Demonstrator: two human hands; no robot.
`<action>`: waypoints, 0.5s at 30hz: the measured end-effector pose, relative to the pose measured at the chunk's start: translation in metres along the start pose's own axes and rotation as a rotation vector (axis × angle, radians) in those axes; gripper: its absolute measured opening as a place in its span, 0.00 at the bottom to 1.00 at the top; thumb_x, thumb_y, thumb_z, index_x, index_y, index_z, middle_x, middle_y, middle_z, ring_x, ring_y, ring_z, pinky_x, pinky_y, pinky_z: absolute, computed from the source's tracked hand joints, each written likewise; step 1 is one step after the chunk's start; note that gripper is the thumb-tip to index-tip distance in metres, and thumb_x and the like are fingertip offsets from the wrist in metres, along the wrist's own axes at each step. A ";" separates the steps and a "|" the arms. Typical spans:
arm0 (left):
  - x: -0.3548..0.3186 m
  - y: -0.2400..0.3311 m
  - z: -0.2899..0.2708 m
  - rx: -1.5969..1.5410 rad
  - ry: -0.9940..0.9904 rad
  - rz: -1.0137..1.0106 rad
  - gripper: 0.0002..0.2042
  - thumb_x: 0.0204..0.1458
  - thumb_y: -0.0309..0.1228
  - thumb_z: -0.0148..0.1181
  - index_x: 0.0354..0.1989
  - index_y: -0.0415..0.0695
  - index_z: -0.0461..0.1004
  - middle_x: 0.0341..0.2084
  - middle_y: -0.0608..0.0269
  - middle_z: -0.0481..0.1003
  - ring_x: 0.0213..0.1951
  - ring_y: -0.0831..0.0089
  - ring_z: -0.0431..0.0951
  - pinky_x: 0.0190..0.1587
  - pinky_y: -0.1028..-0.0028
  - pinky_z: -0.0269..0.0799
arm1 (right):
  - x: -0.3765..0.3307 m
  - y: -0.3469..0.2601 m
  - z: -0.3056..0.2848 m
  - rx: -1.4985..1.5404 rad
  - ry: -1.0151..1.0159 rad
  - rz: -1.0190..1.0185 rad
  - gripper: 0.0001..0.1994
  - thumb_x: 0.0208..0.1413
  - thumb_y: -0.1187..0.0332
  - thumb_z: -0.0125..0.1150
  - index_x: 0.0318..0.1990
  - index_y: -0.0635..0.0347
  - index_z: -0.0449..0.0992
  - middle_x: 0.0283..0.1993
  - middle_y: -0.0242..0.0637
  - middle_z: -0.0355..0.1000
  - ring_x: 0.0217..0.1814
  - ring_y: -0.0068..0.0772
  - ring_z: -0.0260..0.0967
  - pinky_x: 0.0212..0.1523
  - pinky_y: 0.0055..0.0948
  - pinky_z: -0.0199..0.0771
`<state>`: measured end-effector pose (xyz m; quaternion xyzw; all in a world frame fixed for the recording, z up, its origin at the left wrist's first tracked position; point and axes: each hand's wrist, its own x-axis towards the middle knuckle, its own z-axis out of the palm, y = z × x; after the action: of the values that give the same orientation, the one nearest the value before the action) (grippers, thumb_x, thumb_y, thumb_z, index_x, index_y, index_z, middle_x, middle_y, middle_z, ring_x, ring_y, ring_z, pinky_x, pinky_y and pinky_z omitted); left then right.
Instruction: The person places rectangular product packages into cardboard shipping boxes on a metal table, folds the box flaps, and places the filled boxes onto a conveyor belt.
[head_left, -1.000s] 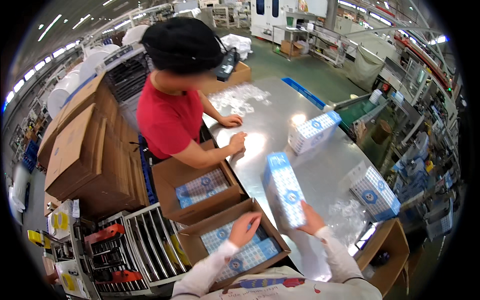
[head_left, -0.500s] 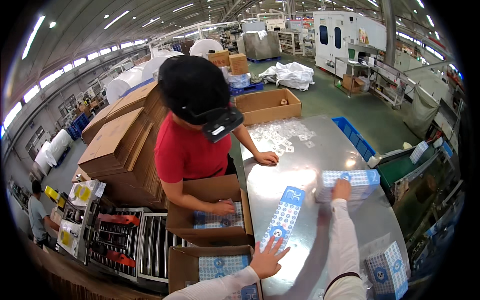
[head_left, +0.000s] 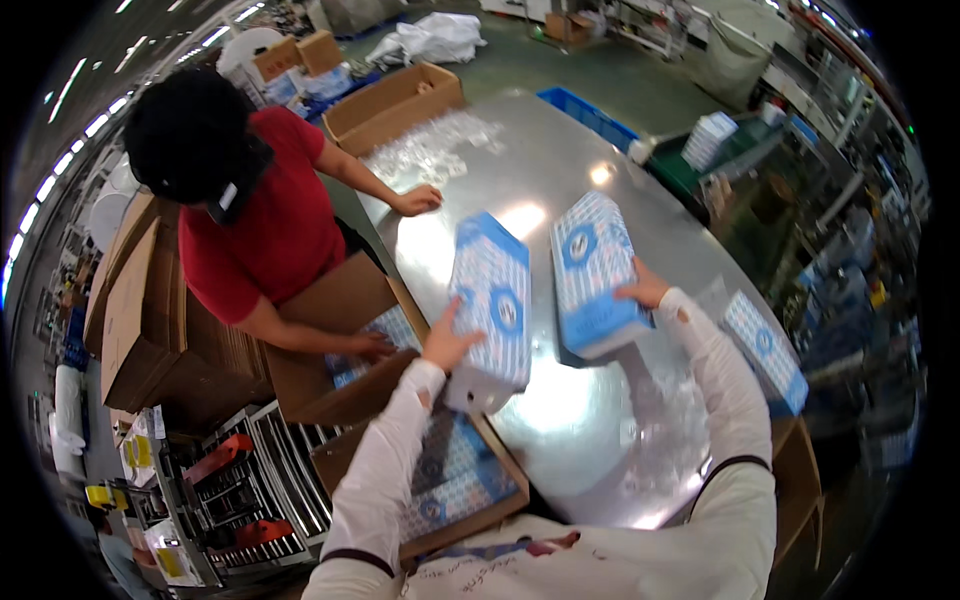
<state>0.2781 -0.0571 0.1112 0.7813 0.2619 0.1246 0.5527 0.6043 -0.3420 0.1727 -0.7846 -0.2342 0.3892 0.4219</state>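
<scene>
A bare metal table [head_left: 545, 165] takes up the middle, its long left edge running down past two open cartons and its right edge slanting toward cluttered machinery [head_left: 800, 260]. Along the left side, a stack of flattened cardboard cartons [head_left: 150, 320] stands behind a co-worker [head_left: 245, 215] in a red shirt and dark cap. One of the co-worker's hands lies at the table's left edge; the other reaches into the farther packing carton [head_left: 310, 380], just beside that edge. A roller conveyor [head_left: 290, 460] lies left of the nearer packing carton [head_left: 512, 503], which holds blue-and-white packs and is crossed by the wearer's left forearm. Past the table's far end are a shallow open box [head_left: 400, 105] and, to its right, a blue crate [head_left: 590, 118].

The left pack [head_left: 492, 300], a long blue-and-white printed block, is over the table's left side, its lower end near the rim of the nearer carton. The right pack [head_left: 592, 250] slants beside it, with a narrow strip of metal showing between them. A third pack [head_left: 765, 350] is at the right edge, well apart. Open metal extends beyond both packs toward loose clear plastic pieces [head_left: 435, 145], and again on the near side.

The left hand [head_left: 450, 342] has its fingers against the left pack's left side; the right hand [head_left: 645, 285] touches the right pack's near right side. Whether either grips firmly, I cannot tell.
</scene>
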 end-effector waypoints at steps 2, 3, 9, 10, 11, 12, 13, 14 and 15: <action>-0.025 0.064 -0.010 -0.717 -0.210 -0.224 0.46 0.47 0.36 0.66 0.72 0.43 0.46 0.60 0.47 0.66 0.57 0.54 0.71 0.59 0.65 0.69 | -0.046 0.013 0.002 0.599 -0.039 0.177 0.33 0.48 0.52 0.66 0.60 0.60 0.67 0.53 0.42 0.74 0.54 0.37 0.73 0.53 0.37 0.75; -0.050 0.091 -0.024 -1.075 -0.266 -0.333 0.45 0.48 0.35 0.65 0.73 0.43 0.45 0.63 0.48 0.64 0.59 0.55 0.71 0.59 0.66 0.68 | -0.075 0.008 0.009 0.747 -0.044 0.207 0.30 0.49 0.53 0.66 0.57 0.59 0.70 0.52 0.41 0.75 0.53 0.37 0.74 0.53 0.36 0.75; -0.208 0.097 -0.072 -0.566 -0.146 0.233 0.58 0.42 0.32 0.73 0.75 0.51 0.30 0.72 0.57 0.43 0.72 0.62 0.45 0.70 0.64 0.47 | -0.212 0.041 0.098 0.713 -0.082 -0.361 0.44 0.35 0.67 0.71 0.66 0.65 0.60 0.61 0.40 0.67 0.59 0.39 0.68 0.60 0.37 0.69; -0.219 0.117 -0.087 -0.548 -0.130 0.249 0.59 0.41 0.32 0.74 0.75 0.51 0.30 0.73 0.56 0.42 0.72 0.63 0.45 0.69 0.65 0.47 | -0.221 0.017 0.113 0.733 -0.020 -0.392 0.42 0.34 0.70 0.71 0.64 0.64 0.63 0.58 0.41 0.70 0.58 0.40 0.69 0.58 0.38 0.70; -0.225 0.132 -0.106 -0.539 -0.120 0.263 0.61 0.40 0.31 0.75 0.74 0.51 0.29 0.73 0.55 0.42 0.71 0.63 0.45 0.69 0.65 0.47 | -0.233 0.004 0.122 0.733 -0.072 -0.456 0.40 0.36 0.69 0.71 0.63 0.64 0.64 0.57 0.42 0.70 0.57 0.41 0.70 0.57 0.39 0.71; -0.229 0.131 -0.125 -0.372 -0.121 0.355 0.62 0.39 0.33 0.76 0.74 0.50 0.29 0.72 0.53 0.43 0.71 0.64 0.46 0.69 0.65 0.47 | -0.244 -0.003 0.125 0.729 -0.123 -0.521 0.38 0.38 0.68 0.70 0.62 0.64 0.65 0.56 0.44 0.70 0.56 0.42 0.70 0.56 0.40 0.71; -0.243 0.119 -0.136 -0.304 -0.098 0.406 0.62 0.38 0.34 0.77 0.74 0.49 0.29 0.71 0.51 0.45 0.70 0.63 0.49 0.69 0.64 0.48 | -0.253 -0.007 0.126 0.728 -0.177 -0.591 0.36 0.40 0.68 0.70 0.61 0.64 0.66 0.56 0.45 0.71 0.55 0.42 0.71 0.56 0.41 0.71; -0.258 0.105 -0.148 -0.230 -0.065 0.450 0.62 0.37 0.36 0.77 0.74 0.48 0.30 0.70 0.49 0.48 0.69 0.62 0.51 0.68 0.63 0.50 | -0.260 -0.010 0.124 0.729 -0.235 -0.654 0.34 0.42 0.67 0.69 0.60 0.64 0.67 0.55 0.46 0.71 0.55 0.43 0.71 0.55 0.42 0.72; -0.278 0.080 -0.150 -0.201 0.007 0.518 0.61 0.38 0.37 0.77 0.74 0.47 0.33 0.68 0.48 0.51 0.68 0.60 0.54 0.67 0.63 0.52 | -0.263 -0.018 0.117 0.721 -0.291 -0.724 0.32 0.44 0.66 0.69 0.59 0.64 0.68 0.54 0.48 0.71 0.54 0.44 0.71 0.54 0.43 0.72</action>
<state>-0.0040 -0.1093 0.2653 0.7630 0.0416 0.2900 0.5762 0.3543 -0.4587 0.2567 -0.3965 -0.3976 0.3790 0.7355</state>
